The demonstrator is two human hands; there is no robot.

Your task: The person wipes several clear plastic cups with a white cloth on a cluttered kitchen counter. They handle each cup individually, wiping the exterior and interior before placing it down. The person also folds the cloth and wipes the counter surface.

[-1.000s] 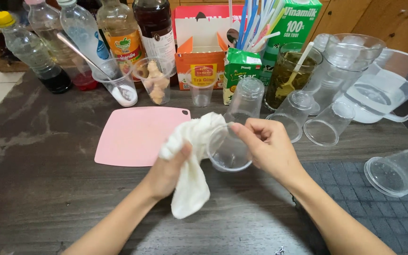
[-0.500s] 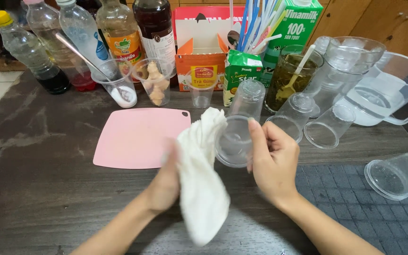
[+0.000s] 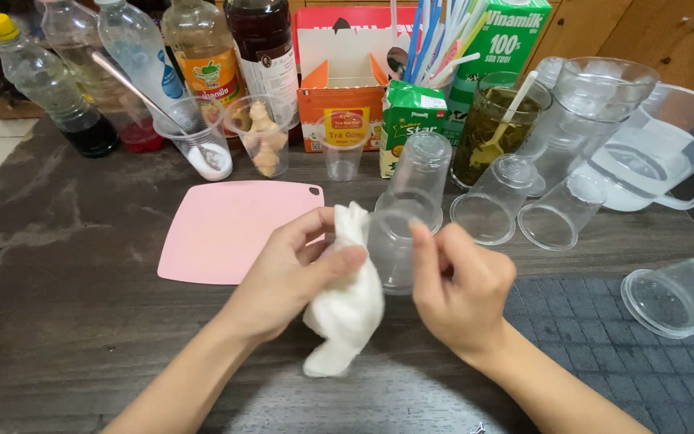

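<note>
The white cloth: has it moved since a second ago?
Yes. The white cloth, then draped partly over the pink cutting board, now hangs bunched in the left hand, clear of the board's near edge.

near table edge (image 3: 66, 354): open | beyond: cups (image 3: 524, 205), bottles (image 3: 202, 56) block

Forearms bare; no sleeves, rings, watch

Beyond the hands stand five bottles (image 3: 134, 60), two cartons (image 3: 411, 120) and one open box (image 3: 339, 88). One pink board (image 3: 226, 229) lies left of the left hand (image 3: 299, 269). One white cloth (image 3: 347, 309) is in that hand.
</note>
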